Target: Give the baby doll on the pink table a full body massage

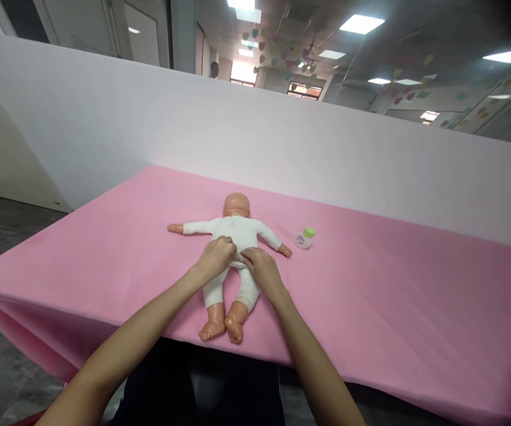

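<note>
Grey ceiling (300,35) w/ bright panels shows at top, bkgd. only, above a white wall (291,148) that runs the full width behind the work. Next down in size: surface (415,307), draped in pink cloth w/ folds on the R side, its far edge against the wall. Pale door (11,142) at far L, dark handle. Wearer's dark clothing (202,378) shows below the near edge, centre. Doll (238,229) lies lengthwise mid-surface, looks face down, bald head twd. the wall, feet close to the near edge; white suit on torso + limbs, bare hands + feet. Its L-side arm sticks straight out, the R-side one slants down twd. the near R; legs slightly apart, feet nr. each other. L grip (217,257): bare hand on the doll's lower back, L of middle, fingers curled in. R grip (261,266): same height, R of middle, fingers bent, tips on the suit just beside the L one. Both look narrow, but can't tell if either pinches any cloth, as tips are partly hidden. Smallest: jar (304,240), clear w/ green lid + printed label, standing nr. the doll's R-side hand, not touching.
</note>
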The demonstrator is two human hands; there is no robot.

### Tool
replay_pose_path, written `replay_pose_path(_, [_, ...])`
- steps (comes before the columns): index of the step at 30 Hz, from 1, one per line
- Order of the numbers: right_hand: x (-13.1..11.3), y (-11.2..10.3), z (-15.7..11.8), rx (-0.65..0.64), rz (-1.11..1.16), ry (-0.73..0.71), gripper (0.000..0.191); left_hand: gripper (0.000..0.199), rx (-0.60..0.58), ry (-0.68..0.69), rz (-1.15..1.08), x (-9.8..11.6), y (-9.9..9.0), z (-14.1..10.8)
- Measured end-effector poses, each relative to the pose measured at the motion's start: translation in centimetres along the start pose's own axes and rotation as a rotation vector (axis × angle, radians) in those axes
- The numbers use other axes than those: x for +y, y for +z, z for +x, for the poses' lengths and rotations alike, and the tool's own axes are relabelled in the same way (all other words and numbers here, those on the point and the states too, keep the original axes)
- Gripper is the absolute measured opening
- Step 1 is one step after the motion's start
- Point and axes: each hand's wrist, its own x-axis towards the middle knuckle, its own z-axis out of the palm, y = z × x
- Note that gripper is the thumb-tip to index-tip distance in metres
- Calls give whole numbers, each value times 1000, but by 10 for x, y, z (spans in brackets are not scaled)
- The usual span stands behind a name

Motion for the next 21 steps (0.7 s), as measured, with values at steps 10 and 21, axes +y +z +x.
replay_pose_path(10, [-3, 32, 10, -62, -251, 54, 30, 27, -46, -4, 88, 11, 16, 5])
replay_pose_path(21, [30, 4, 70, 192, 64, 61, 24, 25, 253, -18, -26, -27, 4, 58])
